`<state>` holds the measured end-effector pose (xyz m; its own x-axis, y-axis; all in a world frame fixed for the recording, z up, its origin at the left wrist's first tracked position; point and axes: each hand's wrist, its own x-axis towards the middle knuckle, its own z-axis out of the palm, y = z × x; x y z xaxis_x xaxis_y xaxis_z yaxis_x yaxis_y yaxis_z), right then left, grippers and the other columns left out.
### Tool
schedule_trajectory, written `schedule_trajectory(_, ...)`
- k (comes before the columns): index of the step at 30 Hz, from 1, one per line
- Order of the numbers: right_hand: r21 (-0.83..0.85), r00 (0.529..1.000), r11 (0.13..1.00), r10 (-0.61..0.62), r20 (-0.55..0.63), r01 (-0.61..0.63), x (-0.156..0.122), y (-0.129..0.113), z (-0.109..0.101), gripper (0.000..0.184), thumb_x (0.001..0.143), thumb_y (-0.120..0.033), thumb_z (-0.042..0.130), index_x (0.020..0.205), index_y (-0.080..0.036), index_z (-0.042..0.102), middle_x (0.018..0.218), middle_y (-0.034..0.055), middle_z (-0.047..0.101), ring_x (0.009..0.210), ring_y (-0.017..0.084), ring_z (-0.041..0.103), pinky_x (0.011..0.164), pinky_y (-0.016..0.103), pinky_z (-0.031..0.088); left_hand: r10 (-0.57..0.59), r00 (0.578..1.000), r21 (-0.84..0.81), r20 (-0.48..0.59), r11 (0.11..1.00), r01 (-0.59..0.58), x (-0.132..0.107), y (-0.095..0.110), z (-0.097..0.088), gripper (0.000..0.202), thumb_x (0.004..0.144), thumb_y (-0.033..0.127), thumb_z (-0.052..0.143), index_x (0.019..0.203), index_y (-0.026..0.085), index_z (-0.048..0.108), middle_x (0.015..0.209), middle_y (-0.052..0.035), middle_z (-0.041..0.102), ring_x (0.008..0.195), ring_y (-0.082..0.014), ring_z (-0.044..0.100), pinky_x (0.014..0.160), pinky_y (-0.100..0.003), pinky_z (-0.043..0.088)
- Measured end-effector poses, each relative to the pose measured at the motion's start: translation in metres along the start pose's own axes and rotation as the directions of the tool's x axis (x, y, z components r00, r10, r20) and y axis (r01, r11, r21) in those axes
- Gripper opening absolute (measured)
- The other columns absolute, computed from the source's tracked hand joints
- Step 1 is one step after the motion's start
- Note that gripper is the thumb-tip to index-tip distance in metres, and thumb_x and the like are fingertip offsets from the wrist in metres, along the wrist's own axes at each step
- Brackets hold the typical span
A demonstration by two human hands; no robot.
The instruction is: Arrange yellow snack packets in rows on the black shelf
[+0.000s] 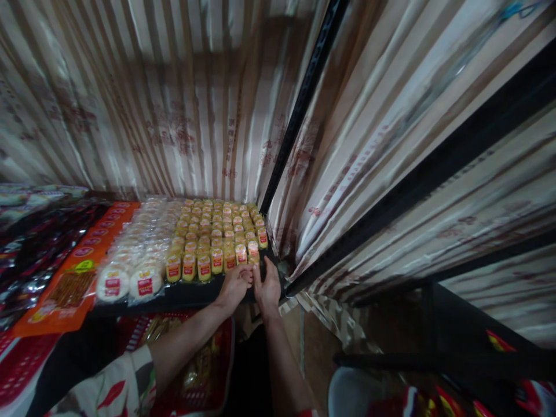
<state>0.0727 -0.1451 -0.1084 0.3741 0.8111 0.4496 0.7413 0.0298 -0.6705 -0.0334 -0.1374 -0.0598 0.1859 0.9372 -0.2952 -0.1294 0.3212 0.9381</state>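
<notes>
Small yellow wrapped snack cakes (204, 266) with red and white labels stand in close rows at the right end of a dark shelf (186, 296). At the front right corner of these rows is one wrapped snack cake (253, 252). My left hand (234, 288) has its fingers curled in at the lower end of that cake, seemingly pinching it. Beside it, my right hand (268, 288) has its thumb against the same cake. Its other fingers stretch forward, apart from the thumb, along the shelf's end.
Round white wrapped cakes (146, 282) and an orange snack bag (69, 289) lie to the left, then dark packets (39, 255). Below the shelf is a red basket (230, 353) with wrapped goods. A black post (299, 110) and pleated curtain (195, 104) stand behind.
</notes>
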Motion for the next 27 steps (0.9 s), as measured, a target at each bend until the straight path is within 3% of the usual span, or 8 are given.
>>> schedule_trajectory(4,-0.084,1.0,0.996,0.006,0.03,-0.004,-0.014,0.001,0.006,0.059,0.086,-0.049,0.04,0.123,-0.003,0.049,0.118,0.0207,0.057,0.11,0.027,0.052,0.093,0.04,0.042,-0.033,0.997,0.167,-0.065,0.985,0.044,-0.002,-0.003,-0.007,0.013,0.081,0.013,0.048,0.082,0.014,0.06,0.082,-0.0052,0.065,0.07,-0.0111,0.06,0.062,-0.02,0.047)
schedule_trajectory(10,-0.197,0.999,0.979,-0.036,0.033,0.042,-0.019,0.006,0.011,0.053,0.086,-0.046,0.041,0.118,-0.006,0.054,0.113,0.0175,0.06,0.103,0.028,0.052,0.09,0.04,0.043,0.026,0.996,0.37,-0.081,0.929,0.006,0.005,-0.011,-0.01,0.015,0.081,0.013,0.048,0.088,0.016,0.06,0.095,-0.0078,0.066,0.083,-0.0137,0.062,0.071,-0.022,0.049)
schedule_trajectory(16,-0.177,1.0,0.984,0.02,-0.017,-0.023,-0.018,0.004,0.007,0.05,0.087,-0.044,0.038,0.119,-0.009,0.053,0.102,0.0151,0.064,0.092,0.026,0.056,0.083,0.038,0.045,0.025,0.997,0.343,-0.068,0.939,0.0,0.007,-0.005,-0.008,0.022,0.08,0.007,0.044,0.091,0.015,0.061,0.1,-0.0087,0.065,0.08,-0.0127,0.062,0.07,-0.023,0.05)
schedule_trajectory(21,-0.105,0.992,0.992,0.054,-0.112,-0.066,-0.006,0.0,0.002,0.054,0.089,-0.043,0.034,0.129,-0.008,0.043,0.118,0.0177,0.058,0.105,0.026,0.055,0.089,0.038,0.044,0.024,0.997,0.233,-0.07,0.972,-0.007,0.01,0.01,-0.002,0.023,0.078,0.004,0.043,0.091,0.014,0.061,0.097,-0.0086,0.066,0.073,-0.011,0.062,0.065,-0.021,0.05)
schedule_trajectory(27,-0.055,0.987,0.993,0.095,-0.133,-0.103,0.028,0.005,0.012,0.056,0.091,-0.039,0.029,0.134,-0.004,0.036,0.128,0.0222,0.05,0.114,0.027,0.052,0.092,0.04,0.043,0.066,0.997,0.293,-0.047,0.955,-0.049,0.025,0.013,0.002,0.023,0.077,0.004,0.045,0.089,0.015,0.061,0.092,-0.0063,0.066,0.072,-0.0104,0.061,0.063,-0.019,0.049)
